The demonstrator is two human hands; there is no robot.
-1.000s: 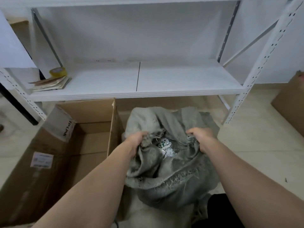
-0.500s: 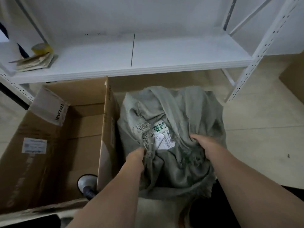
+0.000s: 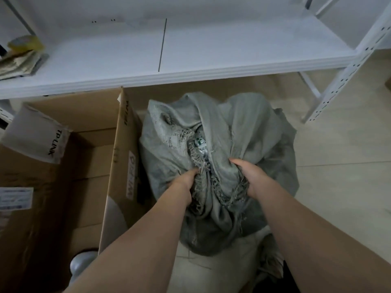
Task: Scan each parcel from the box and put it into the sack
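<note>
A grey-green woven sack (image 3: 243, 127) is seen standing on the tiled floor (image 3: 338, 144), its frayed mouth drawn together on the near side. The cloth at the mouth is bunched in both hands. The grip of the left hand (image 3: 184, 180) is closed on a fold at the left of the sack's opening, and the grip of the right hand (image 3: 251, 176) is closed on a fold at the right of it, with the fingers curled into the fabric. Inside the sack, just beyond the hands, a parcel (image 3: 200, 144) with a white and green printed label is partly exposed through the gap. Just left of the sack an open cardboard box (image 3: 118, 166) is placed; whether its wall touches the cloth cannot be told. Further left of the sack, a flap (image 3: 38, 134) printed TP-LINK is folded outward. Behind the sack a white shelf (image 3: 211, 49) is set, and far to the sack's left a yellow tape roll (image 3: 25, 42) and a stack of papers (image 3: 19, 62) are kept on it.
</note>
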